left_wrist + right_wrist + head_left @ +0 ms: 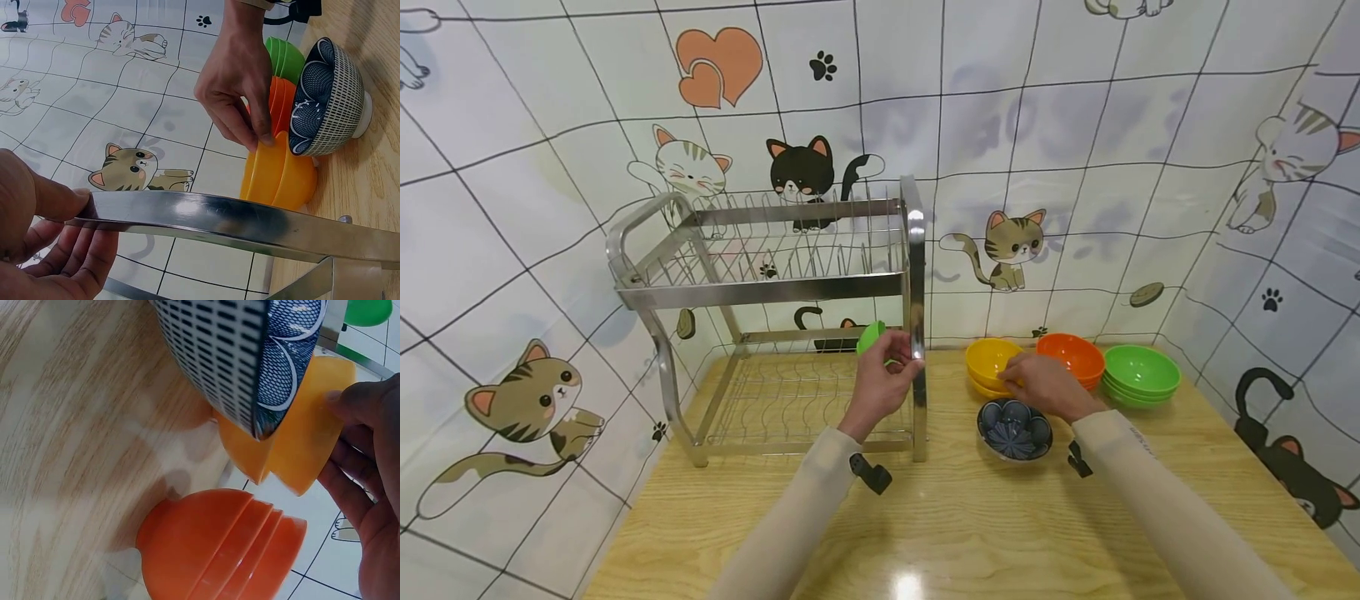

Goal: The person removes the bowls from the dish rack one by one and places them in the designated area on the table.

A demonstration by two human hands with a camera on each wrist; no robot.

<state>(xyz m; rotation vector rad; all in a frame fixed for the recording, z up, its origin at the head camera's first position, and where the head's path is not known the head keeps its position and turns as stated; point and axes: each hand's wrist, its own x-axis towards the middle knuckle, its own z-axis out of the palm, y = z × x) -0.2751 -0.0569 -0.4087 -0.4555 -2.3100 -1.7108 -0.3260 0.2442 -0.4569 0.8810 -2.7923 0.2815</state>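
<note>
My left hand (882, 382) pinches the right front post of a two-tier metal dish rack (767, 292); the left wrist view shows the thumb on one side of the post (187, 209) and the fingers on the other. Behind that hand, a green bowl (870, 335) stands on edge in the lower tier, partly hidden. My right hand (1048, 385) holds the rim of the top yellow bowl (990, 357) between thumb and fingers. In the right wrist view this bowl (315, 419) sits slightly tipped in another yellow bowl (244, 450).
A blue patterned bowl (1015, 429) stands in front of the yellow ones. To the right are stacks of orange bowls (1071, 358) and green bowls (1141, 371) along the back wall. Wire slots line the rack's upper tier (782, 250). Everything stands on a wooden table (970, 533).
</note>
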